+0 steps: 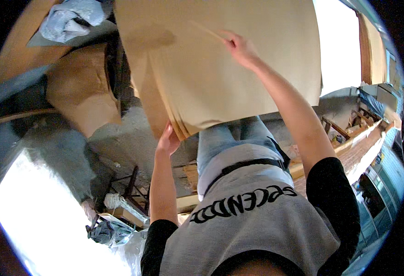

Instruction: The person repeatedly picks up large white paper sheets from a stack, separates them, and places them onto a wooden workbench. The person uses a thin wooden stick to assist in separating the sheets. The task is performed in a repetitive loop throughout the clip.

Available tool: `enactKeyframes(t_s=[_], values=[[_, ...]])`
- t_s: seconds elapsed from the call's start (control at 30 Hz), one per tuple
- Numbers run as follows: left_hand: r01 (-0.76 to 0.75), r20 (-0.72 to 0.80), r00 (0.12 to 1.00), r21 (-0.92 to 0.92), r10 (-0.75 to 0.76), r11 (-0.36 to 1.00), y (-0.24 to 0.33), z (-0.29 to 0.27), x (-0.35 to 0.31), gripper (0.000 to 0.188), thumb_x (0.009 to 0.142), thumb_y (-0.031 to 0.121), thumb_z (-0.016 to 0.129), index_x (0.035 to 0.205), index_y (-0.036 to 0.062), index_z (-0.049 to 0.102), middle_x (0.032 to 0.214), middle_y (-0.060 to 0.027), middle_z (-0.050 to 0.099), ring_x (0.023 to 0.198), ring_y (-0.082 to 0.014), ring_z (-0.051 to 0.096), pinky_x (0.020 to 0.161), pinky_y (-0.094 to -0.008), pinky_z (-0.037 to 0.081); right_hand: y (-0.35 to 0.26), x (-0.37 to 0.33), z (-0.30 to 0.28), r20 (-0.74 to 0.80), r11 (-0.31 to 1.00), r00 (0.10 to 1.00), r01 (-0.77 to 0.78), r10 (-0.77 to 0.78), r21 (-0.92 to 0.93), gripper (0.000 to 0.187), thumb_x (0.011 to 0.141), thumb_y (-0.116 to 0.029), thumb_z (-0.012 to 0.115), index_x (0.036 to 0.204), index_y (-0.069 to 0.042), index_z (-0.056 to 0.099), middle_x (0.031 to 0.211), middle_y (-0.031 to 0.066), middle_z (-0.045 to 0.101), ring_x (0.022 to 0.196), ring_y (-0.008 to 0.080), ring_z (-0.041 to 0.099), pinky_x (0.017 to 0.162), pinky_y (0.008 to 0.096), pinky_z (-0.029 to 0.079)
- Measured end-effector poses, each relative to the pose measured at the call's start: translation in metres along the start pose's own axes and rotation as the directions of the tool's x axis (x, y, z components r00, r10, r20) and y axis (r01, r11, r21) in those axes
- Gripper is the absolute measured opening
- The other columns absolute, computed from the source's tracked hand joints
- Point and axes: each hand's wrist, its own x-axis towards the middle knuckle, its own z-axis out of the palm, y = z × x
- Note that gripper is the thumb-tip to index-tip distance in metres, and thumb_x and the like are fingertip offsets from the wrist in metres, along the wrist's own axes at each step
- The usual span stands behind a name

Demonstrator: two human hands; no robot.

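A broad stack of tan paper-like sheets (238, 87) spreads in front of me, its near edge hanging by my jeans. My left hand (168, 140) is closed on the near left corner of the sheets, where several layers fan apart and curl. Above the upper middle of the stack is my right hand (241, 48), closed around a thin pale stick (209, 31) that points to the far left. The stick is slightly blurred, and whether its tip touches the paper cannot be made out. A soft shadow falls on the sheet left of it.
Brown paper (85, 87) hangs at the left below a crumpled pale plastic bag (71, 20). A dark metal frame (130, 188) and a black plastic bag (108, 232) are at the lower left. At the right stands a long wooden trough (349, 142) with scraps inside.
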Motion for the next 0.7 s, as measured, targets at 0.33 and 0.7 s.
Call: enactKeyframes(t_s=[0.33,0.7], values=[[-0.054,-0.385,0.922,-0.017,0.044,0.998,-0.152,0.075,0.085,0.025,0.083,0.028,0.054,0.098,0.0083,0.050,0.085,-0.0049,0.056,0.071,-0.0168,0.055,0.056,-0.0274,0.042,0.220,-0.161,-0.115,-0.025,0.900,0.916,-0.388,0.401,0.200,0.023,0.077,-0.028,0.062,0.078,-0.005,0.065,0.067,0.0000,0.059,0.063,0.0062,0.051,0.057,0.0226,0.040],[-0.198,-0.662,0.709,0.146,0.244,0.969,-0.207,0.073,0.087,0.028,0.086,0.032,0.050,0.089,0.0043,0.051,0.069,-0.0039,0.053,0.047,-0.0122,0.041,0.039,-0.0223,0.029,0.352,-0.294,-0.103,0.288,0.386,0.659,-0.680,0.695,0.623,0.027,0.079,-0.034,0.060,0.081,-0.007,0.060,0.063,-0.0032,0.052,0.050,0.0040,0.038,0.043,0.0197,0.029]])
